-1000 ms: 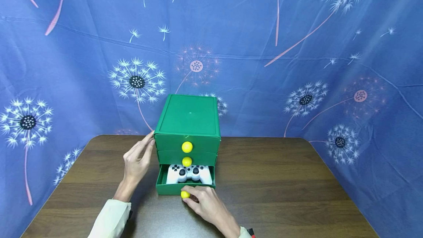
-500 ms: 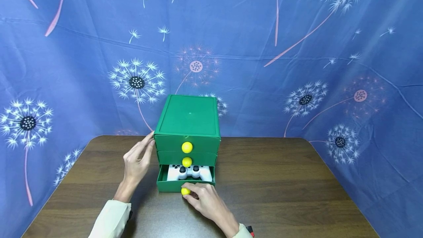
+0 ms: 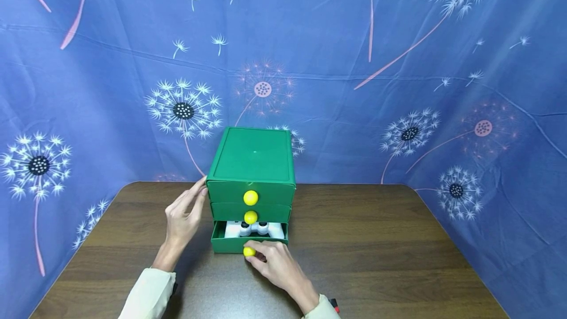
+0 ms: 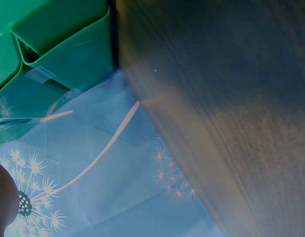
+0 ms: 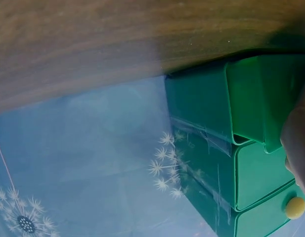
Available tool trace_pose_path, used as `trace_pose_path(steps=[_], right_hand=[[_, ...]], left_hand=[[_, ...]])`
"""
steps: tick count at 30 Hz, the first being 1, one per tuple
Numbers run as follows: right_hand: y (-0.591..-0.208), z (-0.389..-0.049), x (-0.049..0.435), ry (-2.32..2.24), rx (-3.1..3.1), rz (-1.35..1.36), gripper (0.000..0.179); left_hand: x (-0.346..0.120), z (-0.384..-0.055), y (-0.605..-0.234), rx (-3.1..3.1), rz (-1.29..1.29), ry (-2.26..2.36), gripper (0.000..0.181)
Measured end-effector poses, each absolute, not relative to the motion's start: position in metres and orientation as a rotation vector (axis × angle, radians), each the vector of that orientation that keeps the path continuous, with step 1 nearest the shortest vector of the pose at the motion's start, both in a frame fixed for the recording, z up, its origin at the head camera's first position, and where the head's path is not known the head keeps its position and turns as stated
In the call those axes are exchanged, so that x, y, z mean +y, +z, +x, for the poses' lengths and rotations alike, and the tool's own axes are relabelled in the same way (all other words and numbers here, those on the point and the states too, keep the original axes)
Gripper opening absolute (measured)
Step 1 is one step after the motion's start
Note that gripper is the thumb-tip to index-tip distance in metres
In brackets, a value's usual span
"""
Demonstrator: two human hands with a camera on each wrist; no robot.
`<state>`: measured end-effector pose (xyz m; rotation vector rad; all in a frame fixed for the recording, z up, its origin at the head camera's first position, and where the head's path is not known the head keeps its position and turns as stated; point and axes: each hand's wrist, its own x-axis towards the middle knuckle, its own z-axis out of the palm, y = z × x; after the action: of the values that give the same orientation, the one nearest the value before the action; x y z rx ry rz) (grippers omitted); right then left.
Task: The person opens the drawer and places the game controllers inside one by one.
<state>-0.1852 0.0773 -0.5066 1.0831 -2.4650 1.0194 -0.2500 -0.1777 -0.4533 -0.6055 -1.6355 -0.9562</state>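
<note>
A green three-drawer box (image 3: pixel 252 154) stands on the table with its bottom drawer (image 3: pixel 227 246) partly pulled out. Inside that drawer lies a white game controller (image 3: pixel 232 230), its rear part hidden under the drawer above. My right hand (image 3: pixel 279 265) pinches the yellow knob (image 3: pixel 249 251) of the bottom drawer between thumb and fingers. Against the box's left side, near the top front corner, rest the extended fingers of my left hand (image 3: pixel 181 218). The upper two drawers are closed, each with a yellow knob (image 3: pixel 250 197) on its front.
The brown wooden table (image 3: pixel 372 250) extends to both sides of the box. Behind it hangs a blue cloth (image 3: pixel 328 112) printed with dandelions. Clear tape (image 5: pixel 206 136) runs along the side of the box in the right wrist view.
The bottom drawer has slid inward, away from me, with my right hand on its knob. Less of the controller shows now. My left hand has stayed in place.
</note>
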Motion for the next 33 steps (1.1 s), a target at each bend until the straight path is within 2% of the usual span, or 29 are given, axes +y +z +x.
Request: trace_pose_path(steps=[24, 33], right_hand=[[-0.507, -0.195, 0.076, 1.009, -2.457, 1.09, 0.015], [-0.508, -0.199, 0.077, 1.001, -2.457, 1.081, 0.014]], left_hand=[[-0.179, -0.251, -0.454, -1.642, -0.615, -0.965, 0.026], [-0.178, -0.251, -0.455, -1.638, -0.608, -0.97, 0.036]])
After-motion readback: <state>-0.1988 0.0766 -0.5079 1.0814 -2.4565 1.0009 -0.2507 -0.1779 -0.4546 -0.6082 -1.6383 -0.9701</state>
